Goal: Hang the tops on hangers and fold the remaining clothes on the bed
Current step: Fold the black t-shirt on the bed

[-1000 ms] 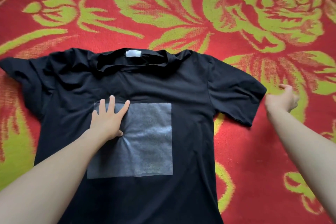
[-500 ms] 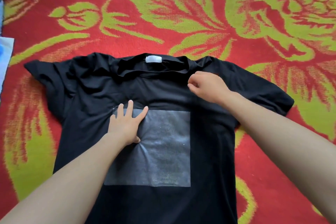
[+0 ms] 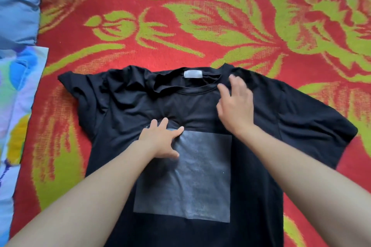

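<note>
Smoothing seems the step: black T-shirt [image 3: 120,110] is lying flat on the bed blanket [image 3: 200,42]. Left hand [image 3: 160,142] is pressing its chest, fingers [image 3: 163,124] spread; right hand [image 3: 235,106] is working by the collar [image 3: 188,89], fingers loosely apart. Next, I think, a hanger is needing to enter the neck.

Black T-shirt [image 3: 261,126]: soft matt knit cloth, creased at its left shoulder. Grey square print [image 3: 192,182]: faintly glossy, smooth film. Red-green blanket [image 3: 180,36]: coarse woven pile. Blue pillow [image 3: 18,4]: smooth cloth.
</note>
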Demonstrator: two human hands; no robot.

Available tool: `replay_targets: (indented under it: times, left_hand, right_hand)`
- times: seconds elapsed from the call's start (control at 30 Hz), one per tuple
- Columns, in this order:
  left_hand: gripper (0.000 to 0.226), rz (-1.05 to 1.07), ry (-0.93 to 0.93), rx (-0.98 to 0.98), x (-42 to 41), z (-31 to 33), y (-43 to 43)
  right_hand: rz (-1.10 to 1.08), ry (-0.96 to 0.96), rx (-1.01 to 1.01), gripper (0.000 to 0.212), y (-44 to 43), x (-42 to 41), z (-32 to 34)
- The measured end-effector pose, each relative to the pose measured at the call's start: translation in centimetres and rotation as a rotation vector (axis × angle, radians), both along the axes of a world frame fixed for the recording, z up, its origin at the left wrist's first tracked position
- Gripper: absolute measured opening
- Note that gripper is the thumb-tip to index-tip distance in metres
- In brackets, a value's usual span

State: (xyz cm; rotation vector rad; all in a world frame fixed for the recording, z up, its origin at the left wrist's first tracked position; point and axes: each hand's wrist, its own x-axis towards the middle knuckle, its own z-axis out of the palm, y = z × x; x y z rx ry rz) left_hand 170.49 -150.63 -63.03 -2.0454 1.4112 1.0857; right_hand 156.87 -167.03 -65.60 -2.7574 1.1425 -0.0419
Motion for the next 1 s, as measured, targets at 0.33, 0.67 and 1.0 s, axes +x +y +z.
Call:
replay_targets:
  times: [0.33,0.67,1.0]
  left_hand:
    - [0.063,0.203,-0.375,-0.552,10.7,0.0,-2.5]
    - [0.041,0.568,-0.276,-0.606,13.6,-1.1,-8.4]
    - [0.083,1.325,-0.300,-0.549,19.8,-3.4,6.5]
  right_hand:
    - [-0.042,0.029,-0.009,0.062,2.7,-1.5,-6.4]
    - [-0.034,-0.115,-0.163,0.059,2.5,-1.7,-7.6]
    - [-0.049,-0.145,-0.164,0.059,2.5,-1.6,-7.8]
